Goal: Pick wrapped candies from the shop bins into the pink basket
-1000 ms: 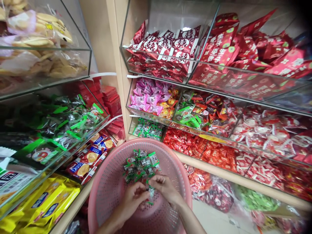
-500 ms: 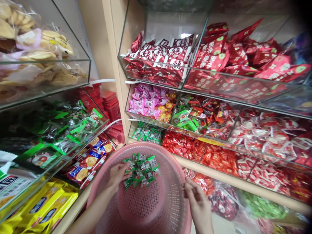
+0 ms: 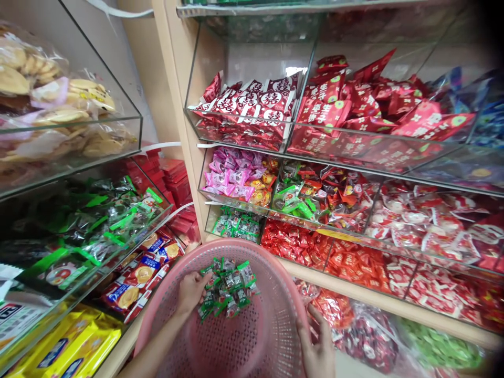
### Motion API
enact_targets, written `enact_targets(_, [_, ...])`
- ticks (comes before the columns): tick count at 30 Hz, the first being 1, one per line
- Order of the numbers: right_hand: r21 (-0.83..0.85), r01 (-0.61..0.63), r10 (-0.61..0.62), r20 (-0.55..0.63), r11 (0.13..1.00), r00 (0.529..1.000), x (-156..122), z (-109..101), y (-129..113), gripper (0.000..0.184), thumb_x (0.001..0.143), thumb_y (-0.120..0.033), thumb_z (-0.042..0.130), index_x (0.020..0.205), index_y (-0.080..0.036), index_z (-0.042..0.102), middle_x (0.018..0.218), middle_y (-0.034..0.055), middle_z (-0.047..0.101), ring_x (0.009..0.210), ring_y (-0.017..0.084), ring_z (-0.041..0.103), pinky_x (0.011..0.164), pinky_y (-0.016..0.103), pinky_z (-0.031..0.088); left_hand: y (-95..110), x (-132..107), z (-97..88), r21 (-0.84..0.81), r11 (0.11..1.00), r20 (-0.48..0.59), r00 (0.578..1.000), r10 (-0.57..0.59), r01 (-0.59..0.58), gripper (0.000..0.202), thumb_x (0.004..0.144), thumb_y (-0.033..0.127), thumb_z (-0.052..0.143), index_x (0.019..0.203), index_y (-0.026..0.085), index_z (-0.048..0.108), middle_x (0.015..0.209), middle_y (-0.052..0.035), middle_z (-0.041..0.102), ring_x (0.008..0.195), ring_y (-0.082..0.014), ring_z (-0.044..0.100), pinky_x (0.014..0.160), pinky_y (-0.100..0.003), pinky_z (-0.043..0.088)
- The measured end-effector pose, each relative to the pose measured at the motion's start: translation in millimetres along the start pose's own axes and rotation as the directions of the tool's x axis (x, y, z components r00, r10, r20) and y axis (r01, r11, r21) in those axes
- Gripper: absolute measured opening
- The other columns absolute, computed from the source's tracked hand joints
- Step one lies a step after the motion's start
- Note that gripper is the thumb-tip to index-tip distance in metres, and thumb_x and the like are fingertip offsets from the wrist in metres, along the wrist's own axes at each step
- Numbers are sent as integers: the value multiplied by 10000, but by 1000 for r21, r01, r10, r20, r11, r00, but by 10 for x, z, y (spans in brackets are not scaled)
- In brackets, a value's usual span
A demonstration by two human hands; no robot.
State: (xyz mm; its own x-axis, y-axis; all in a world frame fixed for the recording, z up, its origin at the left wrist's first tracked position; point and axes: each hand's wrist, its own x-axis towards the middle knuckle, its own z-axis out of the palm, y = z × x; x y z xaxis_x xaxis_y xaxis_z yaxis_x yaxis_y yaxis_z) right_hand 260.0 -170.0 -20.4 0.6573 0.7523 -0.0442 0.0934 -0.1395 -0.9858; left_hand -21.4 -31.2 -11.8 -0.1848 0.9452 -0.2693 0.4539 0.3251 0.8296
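Note:
A round pink plastic basket (image 3: pixel 271 265) with a perforated bottom is in front of me. Inside it, toward the far side, lies a small pile of green-and-clear wrapped candies (image 3: pixel 232 283). My left hand (image 3: pixel 192 293) reaches into the basket, its fingers pinched together at the left edge of the pile, on a candy packet as far as I can see. On the basket's right rim, my right hand (image 3: pixel 318 341) grips with the thumb inside and the fingers round the outside; part of that hand is cut off by the lower edge.
Glass-fronted shelves hold double-happiness packets (image 3: pixel 248 100), red snack bags (image 3: pixel 366 105), purple candies (image 3: pixel 228 173) and red candies (image 3: pixel 293 241). Left shelves carry bagged biscuits (image 3: pixel 74 100) and yellow packs (image 3: pixel 74 341). A wooden ledge (image 3: pixel 354 286) runs behind the basket.
The view has tilted so the shelves and basket sit slightly lower and further left. The right hand's fingers have spread a little on the rim. The left hand stays at the pile.

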Motion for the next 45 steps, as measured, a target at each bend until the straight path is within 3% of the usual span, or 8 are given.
enact_targets(5, [33,-63,64,-16,997,998,7,3,-11,604,674,-548,607,1130,-164,508,1236,158,542,1047,274,569,798,351,502,61,12,-95,232,959,-106,976,190,-162,420,728,553,540,511,217,411,404,32,484,385,-147,485,467,-250,327])
enact_targets(11, [109,-165,173,-66,980,983,-46,25,-45,693,626,-569,655,1164,-161,500,1255,147,541,1050,268,573,796,327,505,886,335,-91,414,780,-136,815,563,-470,322,856,444,403,683,196,514,581,24,530,572,-130,520,580,-227,358])
enact_targets(13, [142,-189,198,-48,972,979,-90,41,-73,712,631,-551,669,1196,-161,481,1298,142,510,1077,261,561,820,315,501,1183,573,32,554,710,15,858,513,-434,244,880,371,383,848,196,551,747,-5,607,706,-142,576,656,-231,394])
enact_targets(17, [194,-250,262,-35,949,965,-176,53,-110,720,628,-550,679,1200,-161,480,1286,142,526,1066,264,572,808,309,511,1487,1030,392,633,679,76,903,422,-371,313,772,349,577,1028,173,543,1139,-128,555,1042,-249,541,810,-305,418])
enact_targets(22, [218,-281,293,-26,935,956,-216,14,-105,723,630,-546,680,1202,-153,478,1128,126,638,997,256,615,781,302,521,1499,1317,613,683,676,88,951,298,-275,623,704,493,623,1173,121,450,1223,-219,491,1121,-346,504,810,-384,444])
enact_targets(30, [260,-239,279,-126,935,952,-228,86,-140,702,612,-530,695,1171,-143,524,1044,121,665,868,253,646,702,307,527,1472,1316,517,655,695,111,948,300,-296,570,728,498,586,1152,139,461,1068,-191,623,1040,-316,588,806,-352,449])
enact_targets(38, [174,-154,181,-154,973,971,-292,176,-162,698,724,-573,570,1272,-163,430,1059,126,640,899,256,631,744,347,513,1552,1369,573,467,841,12,953,304,-274,482,661,383,645,1046,127,510,1031,-227,629,1036,-359,586,818,-400,448])
enact_targets(45, [-224,306,-340,-134,925,931,-154,74,-498,529,784,-435,562,1222,-149,480,1256,161,492,1199,302,421,1028,492,280,1372,936,160,50,945,-6,946,325,-325,261,794,396,437,934,179,473,881,-90,665,815,-188,663,743,-307,500])
